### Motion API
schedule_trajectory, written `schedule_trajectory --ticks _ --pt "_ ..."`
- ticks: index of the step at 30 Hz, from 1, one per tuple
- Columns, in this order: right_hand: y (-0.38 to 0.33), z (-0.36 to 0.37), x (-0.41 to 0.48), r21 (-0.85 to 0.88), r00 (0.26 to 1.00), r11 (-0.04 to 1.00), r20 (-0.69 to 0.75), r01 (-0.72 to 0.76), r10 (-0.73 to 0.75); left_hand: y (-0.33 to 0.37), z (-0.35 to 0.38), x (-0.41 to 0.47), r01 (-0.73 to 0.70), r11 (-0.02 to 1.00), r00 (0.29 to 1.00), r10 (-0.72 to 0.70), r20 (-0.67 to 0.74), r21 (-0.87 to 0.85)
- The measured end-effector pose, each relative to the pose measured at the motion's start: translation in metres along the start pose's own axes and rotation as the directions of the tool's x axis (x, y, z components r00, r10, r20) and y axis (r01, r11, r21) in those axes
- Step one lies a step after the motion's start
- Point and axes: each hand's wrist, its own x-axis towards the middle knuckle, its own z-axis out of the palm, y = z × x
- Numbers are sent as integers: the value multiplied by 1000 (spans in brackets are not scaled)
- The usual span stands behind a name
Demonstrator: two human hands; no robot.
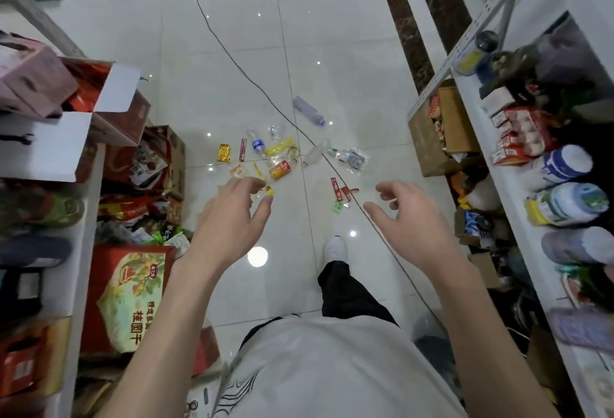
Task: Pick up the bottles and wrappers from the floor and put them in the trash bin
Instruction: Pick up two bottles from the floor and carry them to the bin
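Bottles [309, 111] and wrappers [224, 152] lie scattered on the floor [232, 68] beyond the left hand [232, 215] and the right hand [408, 215], both hands open and empty; pickup seems not yet begun, and the next move calls for stooping to grip one.

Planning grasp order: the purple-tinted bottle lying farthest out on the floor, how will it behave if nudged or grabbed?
The purple-tinted bottle lies on its side on the glossy tile floor, so a nudge would probably roll or skid it. It looks see-through and empty: likely light, and thin walls may dent under a firm grip.
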Motion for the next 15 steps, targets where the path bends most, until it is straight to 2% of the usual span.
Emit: schedule_trajectory --ticks 7,11,15 --pt "12 -40 130 -84 997 993 21 82 -80 54 3 102 50 999 999 -50 13 -8" --pt "11 -46 197 -177 991 976 71 128 -117 56 13 151 103 995 993 -102 53 -1" --pt "8 -32 258 -160 986 979 128 126 -106 42 26 203 145 989 988 -144 50 -12"
